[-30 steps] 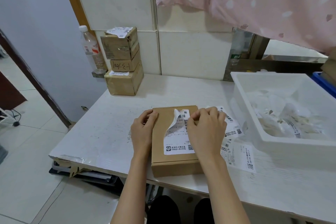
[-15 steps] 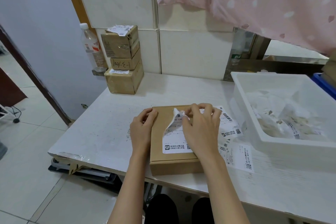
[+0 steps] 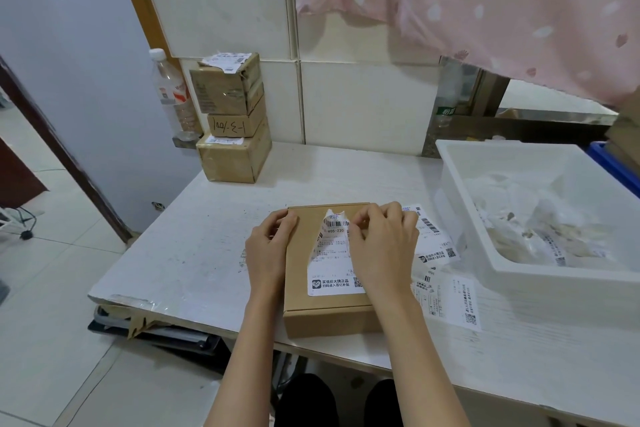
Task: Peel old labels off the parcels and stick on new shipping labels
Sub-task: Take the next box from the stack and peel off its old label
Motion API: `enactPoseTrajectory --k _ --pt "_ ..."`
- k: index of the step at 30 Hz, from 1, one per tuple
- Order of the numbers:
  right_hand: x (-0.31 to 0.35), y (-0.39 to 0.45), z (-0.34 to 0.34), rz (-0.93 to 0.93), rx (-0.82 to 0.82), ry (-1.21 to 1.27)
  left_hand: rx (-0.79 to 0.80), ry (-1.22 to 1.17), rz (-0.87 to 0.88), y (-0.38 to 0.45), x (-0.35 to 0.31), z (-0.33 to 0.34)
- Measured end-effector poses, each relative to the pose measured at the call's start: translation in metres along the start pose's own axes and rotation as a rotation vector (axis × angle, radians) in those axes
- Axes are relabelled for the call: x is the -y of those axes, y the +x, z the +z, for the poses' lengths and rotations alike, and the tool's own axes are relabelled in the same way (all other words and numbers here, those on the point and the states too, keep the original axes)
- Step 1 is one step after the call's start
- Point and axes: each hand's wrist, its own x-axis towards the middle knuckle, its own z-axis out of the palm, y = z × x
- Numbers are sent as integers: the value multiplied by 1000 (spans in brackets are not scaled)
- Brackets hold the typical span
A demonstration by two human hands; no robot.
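Surface: white table (image 3: 214, 246) against a tiled wall.
Parcel: flat cardboard box (image 3: 325, 305) at the near edge, its old label (image 3: 330, 263) torn and lifted at the top.
Left hand (image 3: 268, 246): fingers curled over the box's left edge, steadying it.
Right hand (image 3: 381, 250): pinches the label's upper right part.
Technique: peeling low and slowly should limit further tearing.
Surroundings: loose labels (image 3: 446, 284) lie just right of the box, beside a white bin (image 3: 485, 229); stacked boxes (image 3: 233, 118) stand well apart.
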Motion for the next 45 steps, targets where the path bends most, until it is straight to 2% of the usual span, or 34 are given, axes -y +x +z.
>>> enactPoseTrajectory --k 14,19,22,26,30,35,45 --pt "9 -3 -10 -168 78 297 0 8 1 -1 -1 -1" --pt "10 -3 -13 -46 -30 344 4 7 -2 0 -1 0" --pt "13 -5 -15 32 -29 391 10 14 -4 0 -1 -1" --pt "9 -3 -14 98 -104 196 5 11 -10 0 0 -1" --pt "9 -6 -11 182 56 -9 5 6 -13 -1 -2 -1" --pt "7 -5 -9 65 100 -162 2 6 -10 -1 -1 -1" --pt "4 -7 -7 -94 43 64 -3 -5 -19 -2 -3 0"
